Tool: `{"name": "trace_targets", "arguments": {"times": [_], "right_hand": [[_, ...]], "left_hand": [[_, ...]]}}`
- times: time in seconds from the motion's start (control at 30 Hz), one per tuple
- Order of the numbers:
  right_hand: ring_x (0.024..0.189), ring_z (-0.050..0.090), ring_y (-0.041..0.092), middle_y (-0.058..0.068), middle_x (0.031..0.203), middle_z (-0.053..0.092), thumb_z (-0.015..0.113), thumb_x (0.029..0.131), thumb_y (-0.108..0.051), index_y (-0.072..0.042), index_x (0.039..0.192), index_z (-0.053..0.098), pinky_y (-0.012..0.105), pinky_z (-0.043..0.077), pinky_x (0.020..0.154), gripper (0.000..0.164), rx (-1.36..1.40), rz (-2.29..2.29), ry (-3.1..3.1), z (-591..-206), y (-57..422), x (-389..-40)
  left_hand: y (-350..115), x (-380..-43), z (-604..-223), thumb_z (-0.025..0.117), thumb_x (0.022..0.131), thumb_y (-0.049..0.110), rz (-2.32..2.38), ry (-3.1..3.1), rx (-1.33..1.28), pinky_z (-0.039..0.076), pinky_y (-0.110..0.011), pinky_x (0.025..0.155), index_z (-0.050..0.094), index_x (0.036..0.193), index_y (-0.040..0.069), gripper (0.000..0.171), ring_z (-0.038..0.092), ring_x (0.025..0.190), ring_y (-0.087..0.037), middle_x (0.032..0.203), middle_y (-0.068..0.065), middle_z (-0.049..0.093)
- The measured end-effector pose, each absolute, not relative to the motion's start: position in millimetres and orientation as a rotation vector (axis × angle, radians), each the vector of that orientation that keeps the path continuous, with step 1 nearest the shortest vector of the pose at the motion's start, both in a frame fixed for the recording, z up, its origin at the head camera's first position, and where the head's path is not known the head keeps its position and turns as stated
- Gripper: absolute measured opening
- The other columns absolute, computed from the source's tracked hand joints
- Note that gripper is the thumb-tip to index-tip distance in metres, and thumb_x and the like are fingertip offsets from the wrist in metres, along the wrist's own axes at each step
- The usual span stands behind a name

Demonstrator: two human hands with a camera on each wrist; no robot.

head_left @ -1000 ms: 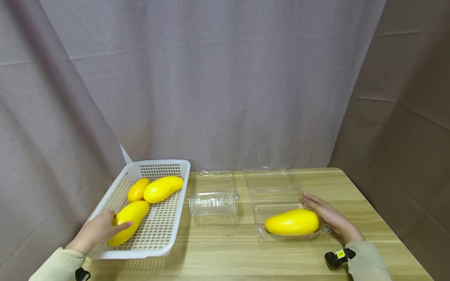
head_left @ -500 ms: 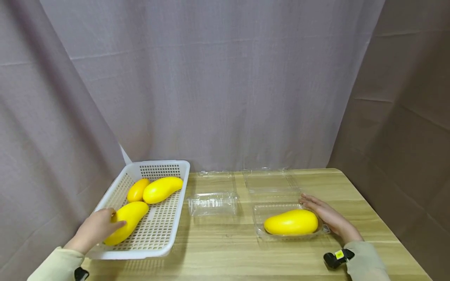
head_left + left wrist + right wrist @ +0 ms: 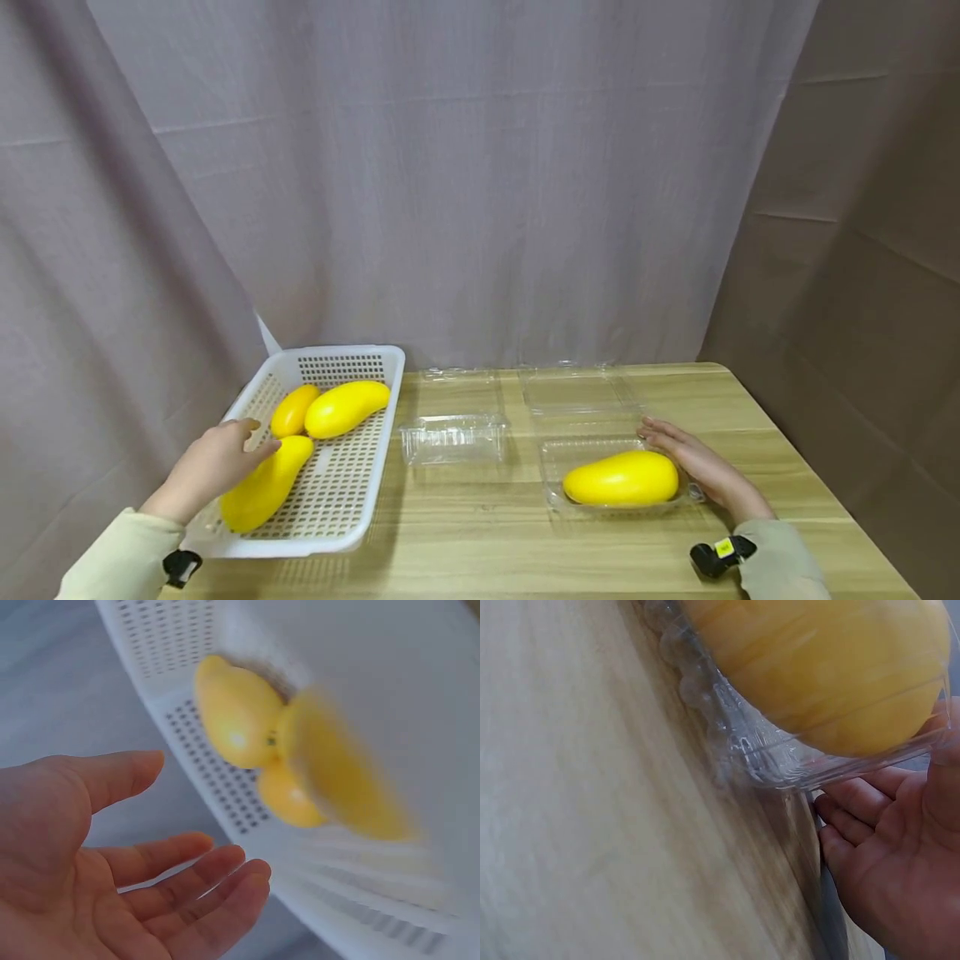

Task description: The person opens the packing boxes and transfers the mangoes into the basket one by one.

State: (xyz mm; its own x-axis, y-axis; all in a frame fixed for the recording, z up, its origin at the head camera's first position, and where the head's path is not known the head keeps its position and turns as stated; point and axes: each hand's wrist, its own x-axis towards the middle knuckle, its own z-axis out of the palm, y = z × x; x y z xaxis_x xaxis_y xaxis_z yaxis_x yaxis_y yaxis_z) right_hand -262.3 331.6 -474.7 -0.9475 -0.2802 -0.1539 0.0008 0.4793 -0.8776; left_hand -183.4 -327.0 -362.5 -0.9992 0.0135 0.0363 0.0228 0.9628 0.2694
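My left hand hovers over the near left of the white basket, above the nearest mango. Its fingers are spread with nothing between them, as the left wrist view shows: palm and fingers stand apart from the fruit. A yellow mango and a smaller, more orange one lie beyond it. Another mango sits in a clear plastic box on the right. Against that box's right end rests my right hand, fingers extended; the right wrist view shows them by the clear wall.
A second clear box stands between the basket and the mango's box. Both boxes have their lids laid back, the right lid towards the curtain. A grey curtain closes the wooden table's far side.
My left hand has let go of the nearest mango and risen off it. That mango has shifted slightly towards me and to the left. The right hand stays almost still.
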Motion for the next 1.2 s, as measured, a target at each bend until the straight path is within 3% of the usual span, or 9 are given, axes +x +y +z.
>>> {"name": "trace_targets", "arguments": {"times": [0.1,0.33,0.53,0.77,0.93,1.03,1.2], "right_hand": [[0.146,0.016,0.051,0.03,0.158,0.027,0.043,0.108,-0.034,0.006,0.158,0.017,0.068,0.015,0.114,0.068,-0.237,-1.473,2.437,-475.6,332.2,-263.3],[0.148,0.003,0.051,0.029,0.163,0.009,0.042,0.109,-0.034,0.009,0.154,0.025,0.07,0.007,0.114,0.065,-0.24,-1.48,2.438,-476.5,332.4,-263.7],[0.147,0.009,0.051,0.03,0.161,0.018,0.043,0.108,-0.032,0.008,0.156,0.021,0.069,0.011,0.114,0.066,-0.24,-1.489,2.43,-477.5,331.4,-263.0],[0.148,0.007,0.051,0.029,0.162,0.017,0.041,0.109,-0.034,0.008,0.156,0.023,0.069,0.01,0.115,0.065,-0.221,-1.477,2.433,-474.8,331.3,-263.5],[0.148,0.009,0.05,0.028,0.161,0.02,0.041,0.109,-0.035,0.005,0.158,0.018,0.069,0.011,0.115,0.067,-0.177,-1.455,2.421,-473.0,330.4,-261.9],[0.148,0.005,0.051,0.028,0.163,0.015,0.04,0.109,-0.037,0.005,0.157,0.021,0.07,0.009,0.114,0.067,-0.159,-1.436,2.429,-473.2,330.9,-260.9],[0.148,0.001,0.051,0.027,0.164,0.008,0.04,0.109,-0.038,0.006,0.154,0.03,0.071,0.006,0.113,0.064,-0.171,-1.416,2.459,-471.8,330.2,-262.3]], "left_hand": [[-316.7,-187.0,-354.5,0.068,0.094,0.04,-0.42,-3.053,-0.067,0.051,-0.062,0.083,0.059,0.123,-0.017,0.064,0.065,0.099,-0.047,0.115,-0.034,0.065],[-282.4,-197.7,-342.6,0.068,0.095,0.033,-0.481,-2.95,-0.227,0.051,-0.06,0.088,0.062,0.124,-0.011,0.053,0.063,0.104,-0.046,0.12,-0.03,0.065],[-248.0,-209.4,-336.8,0.069,0.096,0.026,-0.511,-2.876,-0.345,0.052,-0.057,0.091,0.063,0.124,-0.008,0.045,0.064,0.107,-0.042,0.12,-0.026,0.066],[-203.6,-223.4,-328.1,0.068,0.096,0.023,-0.549,-2.772,-0.512,0.049,-0.053,0.096,0.064,0.124,-0.006,0.041,0.062,0.114,-0.04,0.121,-0.02,0.068],[-170.9,-229.9,-327.5,0.07,0.095,0.025,-0.573,-2.745,-0.574,0.052,-0.049,0.092,0.065,0.121,-0.005,0.04,0.066,0.106,-0.036,0.116,-0.019,0.069],[-151.4,-233.3,-328.6,0.07,0.095,0.025,-0.616,-2.748,-0.608,0.054,-0.046,0.088,0.065,0.121,-0.003,0.038,0.066,0.096,-0.032,0.112,-0.016,0.068],[-124.4,-235.1,-333.1,0.069,0.096,0.026,-0.727,-2.755,-0.666,0.053,-0.045,0.092,0.066,0.124,0.0,0.038,0.066,0.104,-0.031,0.118,-0.014,0.068]]}}
